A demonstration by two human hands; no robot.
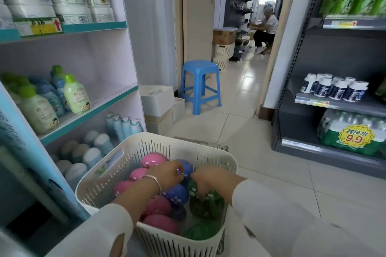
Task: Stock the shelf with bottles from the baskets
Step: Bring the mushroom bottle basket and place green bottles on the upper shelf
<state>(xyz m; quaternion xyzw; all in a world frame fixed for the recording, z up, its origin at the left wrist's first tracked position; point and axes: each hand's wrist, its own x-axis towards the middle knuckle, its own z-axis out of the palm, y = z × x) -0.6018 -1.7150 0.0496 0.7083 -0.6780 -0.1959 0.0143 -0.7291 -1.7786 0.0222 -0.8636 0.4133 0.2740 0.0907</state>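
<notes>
A cream slotted basket stands on the floor in front of me, filled with several round-topped bottles in pink, blue and green. Both my hands reach down into it. My left hand, with a white bracelet at the wrist, has its fingers curled round a blue bottle at the far side. My right hand grips the top of the green bottle. The white shelf on my left carries green-capped and blue bottles at its left end.
Lower shelf levels on the left hold pump bottles and white-capped ones. A blue stool and white boxes stand beyond the basket. A grey rack with jars and water packs is on the right. A person crouches in the far doorway.
</notes>
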